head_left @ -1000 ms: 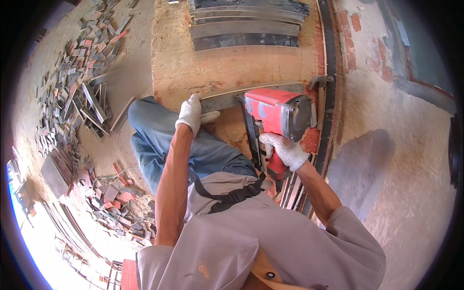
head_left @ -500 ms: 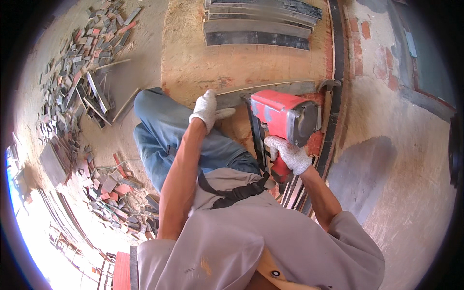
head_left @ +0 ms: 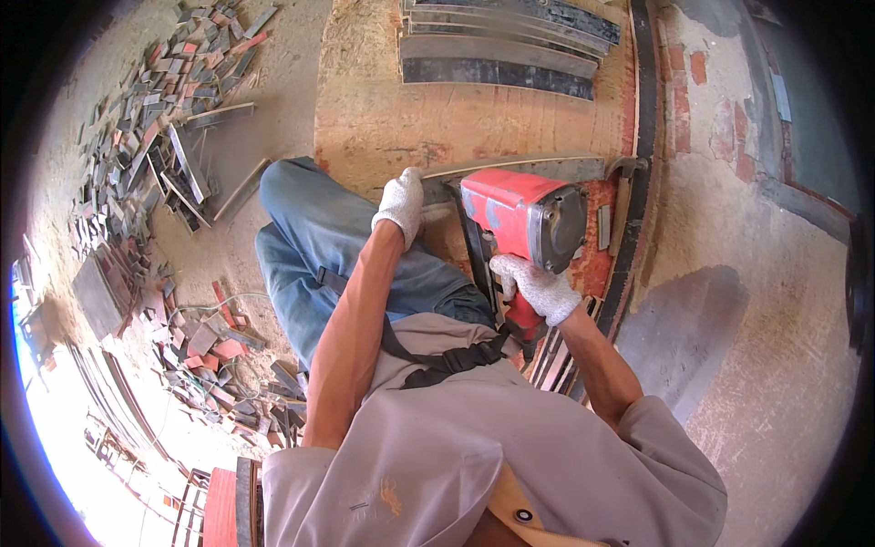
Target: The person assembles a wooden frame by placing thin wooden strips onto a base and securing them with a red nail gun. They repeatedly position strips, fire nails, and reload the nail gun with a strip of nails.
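My right hand [head_left: 536,288], in a pale knit glove, is wrapped round the handle of a red nail gun [head_left: 501,202]. The gun's dark magazine runs down beside my leg, and its nose is hidden under the body. A long, narrow grey plywood strip [head_left: 556,170] lies crosswise just beyond the gun. At that strip's left end my gloved left hand [head_left: 401,208] is closed on it, above my bent knee. The strip's right end lies beside a dark curved metal piece [head_left: 627,164], apparently a hammer head.
Several dark plywood strips [head_left: 497,71] lie stacked on the board [head_left: 365,118] ahead. A dark rail [head_left: 645,100] edges the board at the right, beside a worn wall. Scattered wood offcuts [head_left: 118,169] cover the floor at left. More strips [head_left: 558,356] lie beside my right forearm.
My left hand has moved slightly right and its outstretched fingers have closed on the strip's end. The nail gun in my right hand has shifted a little left and tilted.
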`<control>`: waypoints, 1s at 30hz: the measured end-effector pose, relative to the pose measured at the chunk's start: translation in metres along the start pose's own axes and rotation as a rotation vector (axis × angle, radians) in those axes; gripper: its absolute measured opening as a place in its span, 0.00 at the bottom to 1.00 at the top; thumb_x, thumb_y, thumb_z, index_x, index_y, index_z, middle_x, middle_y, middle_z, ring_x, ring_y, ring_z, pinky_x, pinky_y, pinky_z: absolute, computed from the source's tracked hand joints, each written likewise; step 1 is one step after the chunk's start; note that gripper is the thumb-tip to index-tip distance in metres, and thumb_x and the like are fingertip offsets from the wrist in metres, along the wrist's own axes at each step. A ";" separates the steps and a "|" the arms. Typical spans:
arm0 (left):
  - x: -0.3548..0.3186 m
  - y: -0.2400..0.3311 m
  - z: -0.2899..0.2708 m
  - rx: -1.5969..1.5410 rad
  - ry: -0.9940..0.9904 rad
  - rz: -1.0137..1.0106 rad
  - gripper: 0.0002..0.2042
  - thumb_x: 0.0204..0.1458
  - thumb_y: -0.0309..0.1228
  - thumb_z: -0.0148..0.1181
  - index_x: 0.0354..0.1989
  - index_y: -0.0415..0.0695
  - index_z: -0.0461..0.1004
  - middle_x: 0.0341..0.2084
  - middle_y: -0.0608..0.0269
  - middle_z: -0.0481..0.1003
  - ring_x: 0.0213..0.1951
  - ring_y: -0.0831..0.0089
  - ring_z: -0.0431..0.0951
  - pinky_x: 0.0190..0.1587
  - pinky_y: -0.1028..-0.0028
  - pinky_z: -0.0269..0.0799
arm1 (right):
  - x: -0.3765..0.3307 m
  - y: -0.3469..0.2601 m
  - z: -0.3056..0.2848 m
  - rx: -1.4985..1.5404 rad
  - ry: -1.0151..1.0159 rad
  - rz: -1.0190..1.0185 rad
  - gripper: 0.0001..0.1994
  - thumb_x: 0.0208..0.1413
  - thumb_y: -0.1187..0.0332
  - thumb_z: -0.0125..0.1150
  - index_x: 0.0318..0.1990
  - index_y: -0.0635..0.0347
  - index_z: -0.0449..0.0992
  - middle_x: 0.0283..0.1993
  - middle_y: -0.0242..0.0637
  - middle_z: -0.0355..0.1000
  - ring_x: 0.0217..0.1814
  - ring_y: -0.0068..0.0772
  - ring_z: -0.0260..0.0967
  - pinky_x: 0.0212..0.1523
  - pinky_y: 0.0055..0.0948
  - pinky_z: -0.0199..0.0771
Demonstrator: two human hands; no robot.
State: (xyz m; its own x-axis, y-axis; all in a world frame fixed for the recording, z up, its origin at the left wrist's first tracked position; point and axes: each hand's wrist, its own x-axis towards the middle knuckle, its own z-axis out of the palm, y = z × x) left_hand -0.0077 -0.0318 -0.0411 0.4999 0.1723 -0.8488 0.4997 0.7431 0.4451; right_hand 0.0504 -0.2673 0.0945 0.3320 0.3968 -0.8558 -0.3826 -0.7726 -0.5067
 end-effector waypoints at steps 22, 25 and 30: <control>-0.147 0.200 -0.384 0.426 1.232 0.483 0.44 0.55 0.71 0.56 0.58 0.36 0.76 0.47 0.48 0.81 0.42 0.61 0.83 0.44 0.65 0.79 | 0.000 0.018 0.033 -0.427 0.248 -0.281 0.31 0.55 0.53 0.63 0.61 0.65 0.74 0.36 0.55 0.81 0.38 0.59 0.81 0.43 0.53 0.80; -0.108 0.160 -0.338 0.638 1.113 0.768 0.32 0.61 0.55 0.60 0.58 0.34 0.77 0.55 0.47 0.80 0.54 0.57 0.80 0.57 0.63 0.75 | 0.035 -0.017 -0.026 -0.384 0.580 -0.573 0.13 0.61 0.56 0.60 0.39 0.54 0.83 0.36 0.49 0.82 0.39 0.57 0.81 0.41 0.48 0.82; -0.024 0.138 -0.107 0.768 0.641 0.886 0.23 0.58 0.33 0.69 0.61 0.40 0.77 0.57 0.52 0.79 0.57 0.63 0.79 0.60 0.67 0.73 | 0.160 -0.071 -0.189 -0.491 1.192 -0.709 0.26 0.61 0.62 0.62 0.66 0.57 0.71 0.58 0.51 0.78 0.59 0.55 0.76 0.60 0.48 0.76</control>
State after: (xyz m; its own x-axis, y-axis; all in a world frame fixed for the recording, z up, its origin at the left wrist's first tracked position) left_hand -0.0264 0.1351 0.0102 0.5481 0.8325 -0.0806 0.5557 -0.2904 0.7790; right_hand 0.2937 -0.2429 0.0131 0.9133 0.3098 0.2646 0.4033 -0.7788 -0.4805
